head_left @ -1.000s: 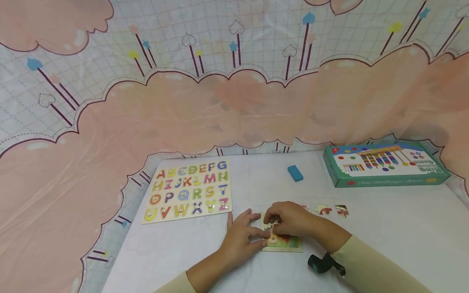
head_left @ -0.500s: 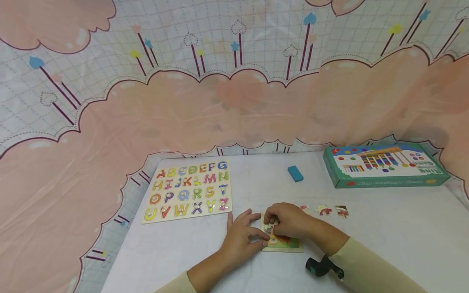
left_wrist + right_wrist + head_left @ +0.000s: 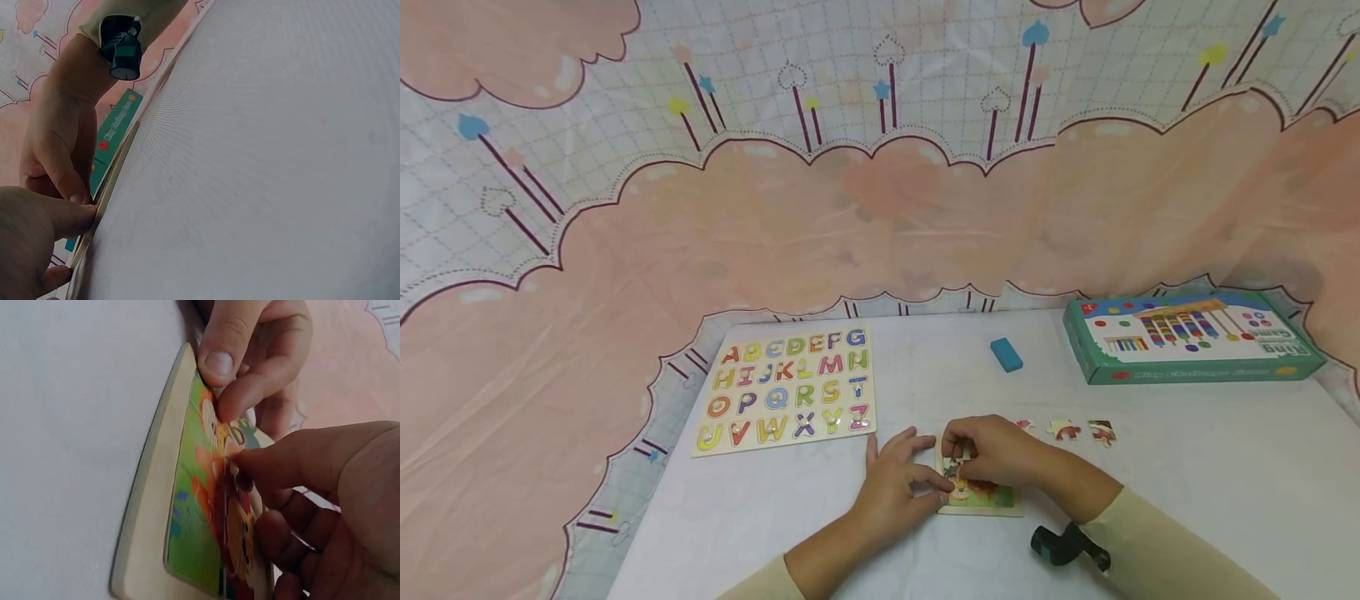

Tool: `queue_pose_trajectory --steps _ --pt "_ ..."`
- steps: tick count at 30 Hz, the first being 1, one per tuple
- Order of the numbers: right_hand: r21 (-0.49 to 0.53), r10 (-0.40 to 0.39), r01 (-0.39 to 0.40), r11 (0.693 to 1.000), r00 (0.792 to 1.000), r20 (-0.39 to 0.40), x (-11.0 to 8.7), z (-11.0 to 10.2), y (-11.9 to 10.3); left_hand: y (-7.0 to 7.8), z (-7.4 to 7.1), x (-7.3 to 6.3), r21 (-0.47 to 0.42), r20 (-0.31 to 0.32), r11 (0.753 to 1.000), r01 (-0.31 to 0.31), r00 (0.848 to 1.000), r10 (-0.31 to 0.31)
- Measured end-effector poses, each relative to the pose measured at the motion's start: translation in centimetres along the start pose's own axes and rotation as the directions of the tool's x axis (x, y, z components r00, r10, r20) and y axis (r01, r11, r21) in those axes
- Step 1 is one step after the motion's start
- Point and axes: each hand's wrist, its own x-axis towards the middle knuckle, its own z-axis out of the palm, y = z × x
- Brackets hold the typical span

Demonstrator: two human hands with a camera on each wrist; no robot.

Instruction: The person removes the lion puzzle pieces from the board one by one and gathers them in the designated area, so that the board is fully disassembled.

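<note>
A small wooden jigsaw board (image 3: 985, 510) with a cartoon animal picture lies flat on the white table at the front centre. My left hand (image 3: 897, 483) rests at its left side, fingers spread, with a thumb and a fingertip touching the board's left part. Over the upper part of the board, my right hand (image 3: 996, 450) pinches a reddish puzzle piece (image 3: 244, 481) between thumb and fingers, low against the picture. My right fingers hide part of that piece. In the right wrist view, the left thumb (image 3: 220, 362) presses near the board's corner.
Loose puzzle pieces (image 3: 1063, 430) lie in a row beyond the right forearm. A wooden alphabet board (image 3: 786, 392) lies at the left. A blue block (image 3: 1006, 354) and a green ring game box (image 3: 1195, 340) are at the back. A patterned cloth (image 3: 850, 225) hangs behind.
Both hands stay almost where they were over the jigsaw board. The right fingers keep pinching at the same spot, with only a very slight shift of the wrist.
</note>
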Motion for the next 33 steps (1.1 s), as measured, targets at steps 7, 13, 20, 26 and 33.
queue_pose_trajectory --steps 7,13,20,26,33 --pt "0.097 -0.033 0.032 0.995 0.999 0.005 -0.4 -0.6 0.7 0.0 0.0 0.1 0.008 0.002 1.0 -0.001 1.0 0.001" --pt "0.221 0.043 -0.039 0.974 0.999 -0.015 -0.9 -1.7 1.0 0.1 0.0 0.1 0.001 0.009 1.0 0.01 1.0 -0.01" --pt "0.293 0.054 -0.036 0.955 0.997 -0.052 -2.5 -4.2 1.3 0.2 0.0 0.1 0.007 -0.004 1.0 0.016 1.0 -0.016" --pt "0.309 0.08 -0.064 0.949 0.996 -0.038 -4.2 -6.4 2.5 0.4 0.0 0.0 -0.01 0.001 1.0 0.028 1.0 -0.028" --pt "0.239 0.155 -0.151 0.959 0.988 0.003 -6.0 -7.0 3.9 0.5 -0.2 0.2 -0.023 0.012 0.999 0.049 0.999 -0.049"
